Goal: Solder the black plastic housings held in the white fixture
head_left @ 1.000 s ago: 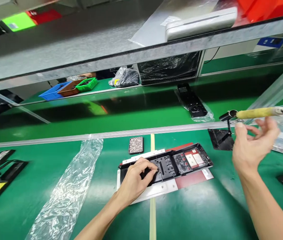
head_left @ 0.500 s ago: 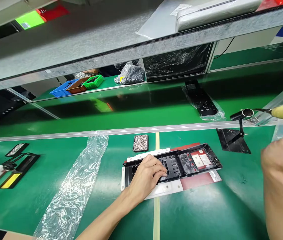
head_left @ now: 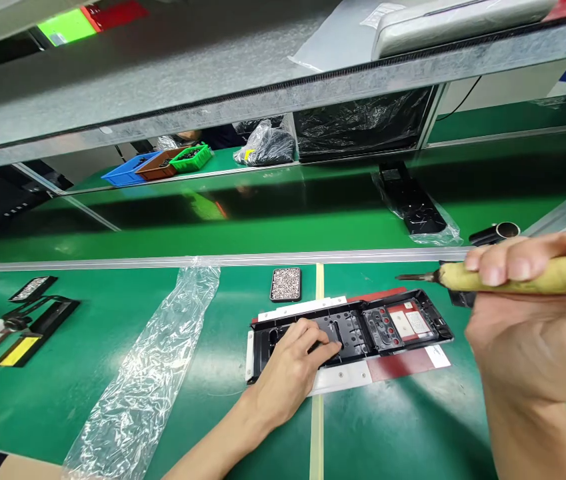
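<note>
- Head view: black plastic housing [head_left: 357, 327] lies flat on a white-and-red fixture plate [head_left: 343, 377] on the green bench [head_left: 403, 433], just past the yellow centre stripe.
- Left hand [head_left: 293, 367] lies on the housing's left half, fingers curled and pressing down on it.
- Right hand [head_left: 527, 333] is wrapped around the yellow handle of a soldering iron [head_left: 507, 277]; tip points left, above the housing's right end, not touching.
- Risk: hot tip is near the left fingers and the plastic; a slip could burn skin or melt the housing. Loose clear plastic bag [head_left: 147, 380] to the left could also melt if reached.
- Hard to tell: small tray [head_left: 285, 284] contents only speckled; iron's cord out of frame; stand [head_left: 495, 233] partly behind the hand.
</note>
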`<state>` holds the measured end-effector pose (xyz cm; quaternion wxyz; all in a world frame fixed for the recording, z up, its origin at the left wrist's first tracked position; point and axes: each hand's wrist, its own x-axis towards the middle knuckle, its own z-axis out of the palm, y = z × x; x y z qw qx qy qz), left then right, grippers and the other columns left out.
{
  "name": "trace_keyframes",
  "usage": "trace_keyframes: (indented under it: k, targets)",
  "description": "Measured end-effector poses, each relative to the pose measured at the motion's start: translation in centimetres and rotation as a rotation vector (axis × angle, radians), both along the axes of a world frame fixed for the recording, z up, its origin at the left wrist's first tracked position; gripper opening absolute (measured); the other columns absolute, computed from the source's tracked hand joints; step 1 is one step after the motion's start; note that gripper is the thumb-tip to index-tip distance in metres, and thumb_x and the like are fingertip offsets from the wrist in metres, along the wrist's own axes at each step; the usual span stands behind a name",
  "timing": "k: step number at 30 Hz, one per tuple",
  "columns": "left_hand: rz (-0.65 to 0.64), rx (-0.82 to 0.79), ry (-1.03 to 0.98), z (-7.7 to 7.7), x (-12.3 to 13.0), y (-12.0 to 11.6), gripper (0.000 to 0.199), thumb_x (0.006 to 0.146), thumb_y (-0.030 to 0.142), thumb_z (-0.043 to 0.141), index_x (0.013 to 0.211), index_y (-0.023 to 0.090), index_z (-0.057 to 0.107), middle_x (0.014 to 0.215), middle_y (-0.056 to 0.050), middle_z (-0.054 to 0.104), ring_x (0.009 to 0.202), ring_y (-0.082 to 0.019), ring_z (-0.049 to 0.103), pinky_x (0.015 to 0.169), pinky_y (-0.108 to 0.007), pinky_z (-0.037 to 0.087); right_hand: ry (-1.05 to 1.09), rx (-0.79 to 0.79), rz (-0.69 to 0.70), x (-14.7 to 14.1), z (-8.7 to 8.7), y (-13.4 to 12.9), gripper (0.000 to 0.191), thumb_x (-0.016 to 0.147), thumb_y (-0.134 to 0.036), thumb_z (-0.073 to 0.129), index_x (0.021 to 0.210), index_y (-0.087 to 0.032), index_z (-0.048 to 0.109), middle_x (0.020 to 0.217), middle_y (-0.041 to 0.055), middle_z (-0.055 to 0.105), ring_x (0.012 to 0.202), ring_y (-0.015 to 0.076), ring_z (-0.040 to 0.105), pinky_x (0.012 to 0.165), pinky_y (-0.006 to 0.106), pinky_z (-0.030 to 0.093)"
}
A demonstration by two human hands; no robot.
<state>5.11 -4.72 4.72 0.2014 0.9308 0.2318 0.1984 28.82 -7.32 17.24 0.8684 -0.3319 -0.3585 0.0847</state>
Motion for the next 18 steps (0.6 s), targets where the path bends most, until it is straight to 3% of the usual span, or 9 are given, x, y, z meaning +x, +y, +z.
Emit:
trace_keyframes:
  k: [3,8,13,18]
  targets:
    - [-0.023,0.075,0.06,0.2,0.3,-0.3,0.041,0.101,0.0,0.038,0.133,0.016,0.058,0.116,-0.012,0.059,0.111,-0.029,0.05,0.087,-0.044,0.048,-0.045,0.057,0.092,-1.2,-0.2,0.3,0.02,0.094,-0.026,0.062,0.076,-0.018,0.058,0.054,-0.0038,0.045,0.044,0.0122,0.042,0.041,0.029,0.038]
    - [0.028,0.191,-0.036,1.4,0.7,-1.0,0.036,0.105,0.004,0.035,0.132,0.011,0.056,0.115,-0.013,0.059,0.109,-0.028,0.05,0.085,-0.041,0.049,-0.024,-0.093,0.357,-3.1,-0.8,0.1,0.025,0.1,-0.03,0.059,0.077,-0.02,0.056,0.051,-0.0048,0.043,0.041,0.0096,0.04,0.04,0.025,0.039]
    - [0.193,0.329,-0.281,1.4,-0.5,-1.3,0.038,0.099,-0.006,0.045,0.131,0.009,0.058,0.11,-0.012,0.062,0.108,-0.025,0.052,0.092,-0.04,0.047,-0.028,-0.241,0.551,-4.1,-2.0,0.0,0.038,0.1,-0.042,0.059,0.071,-0.02,0.05,0.048,-0.0052,0.041,0.04,0.0092,0.037,0.038,0.023,0.034]
    - [0.376,0.377,-0.416,0.1,-1.5,-1.0,0.043,0.094,-0.01,0.056,0.13,0.014,0.063,0.106,-0.01,0.065,0.106,-0.025,0.056,0.093,-0.043,0.05,-0.066,-0.353,0.593,-4.1,-3.4,-0.1,0.04,0.102,-0.041,0.055,0.069,-0.019,0.046,0.049,-0.0047,0.042,0.041,0.0086,0.039,0.041,0.023,0.034]
